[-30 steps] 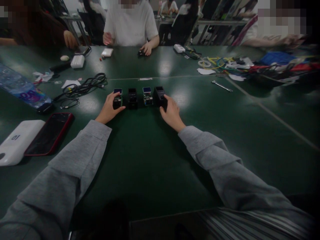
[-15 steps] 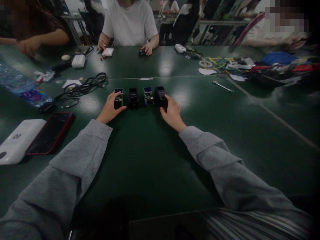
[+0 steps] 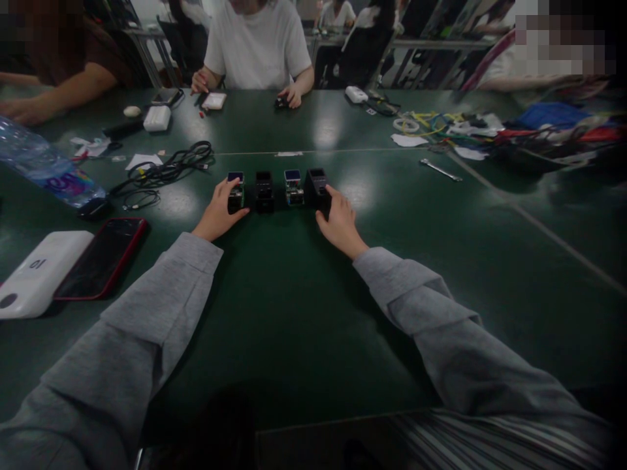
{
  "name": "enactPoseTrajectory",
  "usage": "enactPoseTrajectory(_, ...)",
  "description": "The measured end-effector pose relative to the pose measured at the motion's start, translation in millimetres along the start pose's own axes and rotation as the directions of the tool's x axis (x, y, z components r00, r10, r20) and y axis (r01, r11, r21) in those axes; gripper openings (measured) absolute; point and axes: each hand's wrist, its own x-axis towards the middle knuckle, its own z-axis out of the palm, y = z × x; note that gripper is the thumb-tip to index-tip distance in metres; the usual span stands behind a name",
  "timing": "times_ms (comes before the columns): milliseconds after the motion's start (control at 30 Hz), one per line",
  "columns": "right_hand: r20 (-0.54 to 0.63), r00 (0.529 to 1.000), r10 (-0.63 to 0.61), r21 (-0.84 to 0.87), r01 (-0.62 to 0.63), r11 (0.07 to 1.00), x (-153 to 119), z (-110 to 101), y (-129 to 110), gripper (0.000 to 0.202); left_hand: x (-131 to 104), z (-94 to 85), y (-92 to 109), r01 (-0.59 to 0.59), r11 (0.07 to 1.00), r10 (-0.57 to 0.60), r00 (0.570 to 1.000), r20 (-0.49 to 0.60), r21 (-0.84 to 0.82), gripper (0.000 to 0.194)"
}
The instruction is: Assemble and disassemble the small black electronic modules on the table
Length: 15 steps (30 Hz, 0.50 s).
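Several small devices stand in a row across the green table. At the left end, my left hand (image 3: 218, 212) has its fingers around a green circuit board with a screen (image 3: 236, 189). Beside it stands a black device (image 3: 264, 190), untouched. To its right is another circuit board with a small screen (image 3: 294, 188), also untouched. My right hand (image 3: 340, 222) grips the black device at the right end (image 3: 317, 186), with fingers on its right side and the thumb at its near edge.
At left lie a red-edged phone (image 3: 105, 258), a white case (image 3: 44, 274), a water bottle (image 3: 53, 173) and black cables (image 3: 171, 166). A wrench (image 3: 441, 170) and a pile of cables (image 3: 529, 134) are at right. People sit across the table (image 3: 392, 261).
The whole view has shifted slightly. Both hands keep their places at the row's ends. The arm of the person at far left has moved further left.
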Motion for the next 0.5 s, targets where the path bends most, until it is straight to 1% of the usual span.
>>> enactPoseTrajectory(100,0.003,1.000,-0.002,-0.007,0.002,1.000,0,0,-1,0.068,-1,1.8,-2,0.007,1.000,-0.007,1.000,-0.004,0.019,0.087)
enactPoseTrajectory(167,0.008,1.000,0.002,-0.021,-0.002,1.000,-1,-1,-2,0.068,-1,1.9,1,0.015,0.998,-0.014,1.000,-0.026,0.058,0.091)
enactPoseTrajectory(267,0.021,1.000,0.013,-0.045,-0.012,0.999,-1,-2,-4,0.069,-3,-1.3,16,-0.001,0.980,0.020,0.995,-0.096,0.199,0.094)
enactPoseTrajectory(333,0.032,0.999,0.013,-0.057,-0.011,0.998,-1,-3,-6,0.069,-5,-5.2,32,-0.072,0.950,0.106,0.990,-0.095,0.304,0.089)
enactPoseTrajectory(400,0.043,0.999,0.016,-0.067,-0.013,0.998,-1,-4,-6,0.069,-6,-9.2,48,-0.188,0.914,0.208,0.978,-0.020,0.359,0.080)
enactPoseTrajectory(433,0.048,0.999,0.019,-0.072,-0.016,0.997,-1,-4,-6,0.069,-6,-11.0,54,-0.246,0.896,0.257,0.966,0.021,0.371,0.074)
enactPoseTrajectory(500,0.054,0.998,0.021,-0.075,-0.017,0.997,-1,-5,-6,0.070,-7,-13.3,63,-0.338,0.858,0.347,0.937,0.050,0.385,0.058)
